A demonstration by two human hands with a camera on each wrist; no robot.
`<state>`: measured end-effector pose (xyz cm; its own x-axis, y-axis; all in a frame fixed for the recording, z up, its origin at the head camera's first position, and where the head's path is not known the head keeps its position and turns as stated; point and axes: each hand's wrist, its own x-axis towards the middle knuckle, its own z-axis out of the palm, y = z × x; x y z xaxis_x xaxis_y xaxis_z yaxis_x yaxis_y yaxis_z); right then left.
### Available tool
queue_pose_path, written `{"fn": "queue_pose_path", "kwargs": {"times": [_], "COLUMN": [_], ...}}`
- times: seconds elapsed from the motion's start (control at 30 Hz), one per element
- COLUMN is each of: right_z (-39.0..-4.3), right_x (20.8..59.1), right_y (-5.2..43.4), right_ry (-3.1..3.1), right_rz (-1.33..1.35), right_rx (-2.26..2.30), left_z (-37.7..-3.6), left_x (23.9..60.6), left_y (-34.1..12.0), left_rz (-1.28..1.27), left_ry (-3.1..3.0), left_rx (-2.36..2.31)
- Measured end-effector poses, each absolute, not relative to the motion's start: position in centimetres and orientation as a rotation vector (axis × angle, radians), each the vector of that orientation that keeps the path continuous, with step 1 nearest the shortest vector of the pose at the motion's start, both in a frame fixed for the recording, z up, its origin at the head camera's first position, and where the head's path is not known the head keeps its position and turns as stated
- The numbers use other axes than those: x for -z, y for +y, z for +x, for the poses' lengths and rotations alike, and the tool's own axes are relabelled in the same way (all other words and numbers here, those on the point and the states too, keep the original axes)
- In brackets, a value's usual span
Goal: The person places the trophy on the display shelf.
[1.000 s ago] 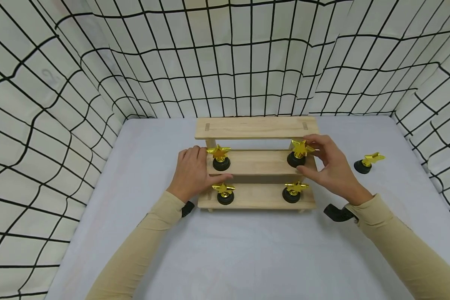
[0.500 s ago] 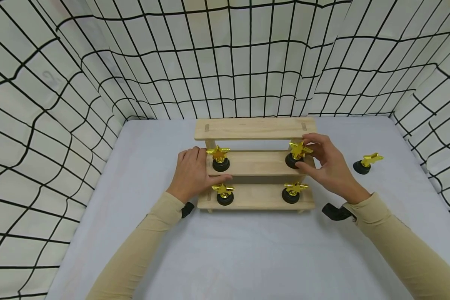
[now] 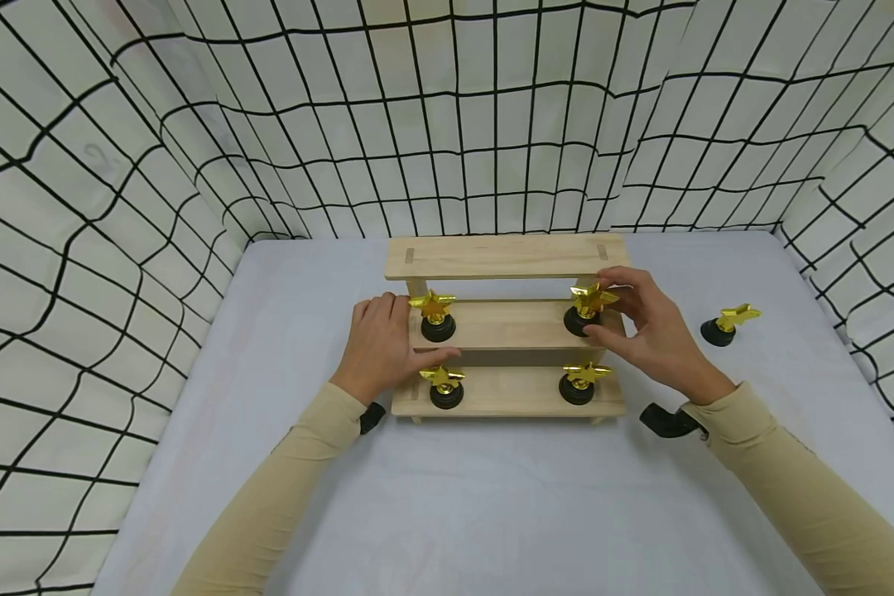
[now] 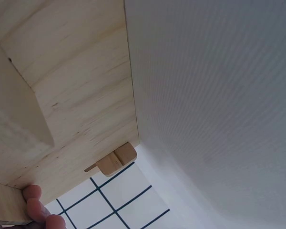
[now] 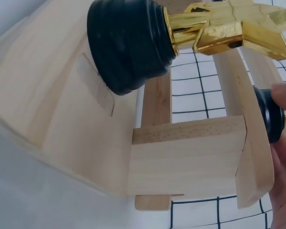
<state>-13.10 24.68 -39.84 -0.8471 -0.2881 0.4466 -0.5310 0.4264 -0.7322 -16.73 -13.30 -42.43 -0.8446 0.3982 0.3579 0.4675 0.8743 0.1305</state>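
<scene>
A three-step wooden display shelf stands at the table's middle. My left hand grips the left end of its middle step, thumb over the front edge; its fingertips show against the wood in the left wrist view. At the right end of that step, my right hand holds a gold star trophy between thumb and fingers, its black base seen in the right wrist view. Another star trophy stands at the step's left end. Two more trophies, left and right, occupy the lowest step.
One further star trophy stands on the white tabletop to the right of the shelf. White walls covered by black netting enclose the table at the back and sides.
The trophy in my right hand has shifted slightly left on the middle step, and its star has turned a little. My left hand stays on the shelf's end.
</scene>
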Motion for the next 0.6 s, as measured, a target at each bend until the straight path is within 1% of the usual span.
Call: {"fn": "queue_pose_path", "kwargs": {"times": [0.37,0.6], "right_z": [-13.28,-12.85], "right_x": [40.03,39.76], "right_y": [24.83,25.14], "right_ry": [-2.424,-2.433], "right_rz": [0.757,0.719], "right_rx": [-1.366,-1.373], "left_z": [-16.62,-16.64], "left_x": [42.37,42.31], "left_y": [-13.24,-13.34], "left_rz": [-0.660,-0.657], "left_ry": [-2.703,-2.717], "left_rx": [0.303,0.282]}}
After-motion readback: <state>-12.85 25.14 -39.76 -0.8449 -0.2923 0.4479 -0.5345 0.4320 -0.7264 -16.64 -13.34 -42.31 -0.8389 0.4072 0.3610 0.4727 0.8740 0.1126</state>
